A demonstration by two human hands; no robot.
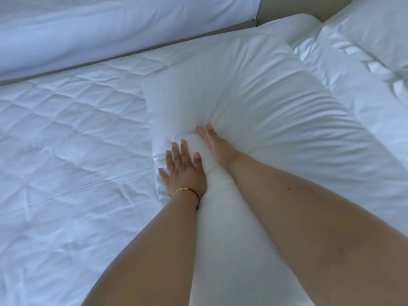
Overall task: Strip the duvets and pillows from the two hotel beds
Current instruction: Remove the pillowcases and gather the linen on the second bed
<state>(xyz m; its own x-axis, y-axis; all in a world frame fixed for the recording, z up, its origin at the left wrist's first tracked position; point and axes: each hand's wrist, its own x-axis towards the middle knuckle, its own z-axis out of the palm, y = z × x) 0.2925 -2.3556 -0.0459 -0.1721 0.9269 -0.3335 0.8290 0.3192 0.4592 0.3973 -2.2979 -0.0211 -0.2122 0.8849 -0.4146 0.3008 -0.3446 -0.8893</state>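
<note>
A large white pillow [254,89] lies across the near bed, on its quilted white mattress cover [66,140]. My left hand [184,171], with a bracelet at the wrist, rests flat with fingers spread on the pillow's left edge. My right hand [217,143] presses edge-on into the pillow's middle and dents it, fingers straight. Neither hand grips the fabric. At the top right another white pillow [379,29] sits on crumpled white bedding [353,85]. The second bed's white duvet [99,25] fills the top left.
A narrow dark gap [132,56] runs between the two beds. A beige headboard or wall [304,7] shows at the top. The bare quilted cover stretches to the left and lower left.
</note>
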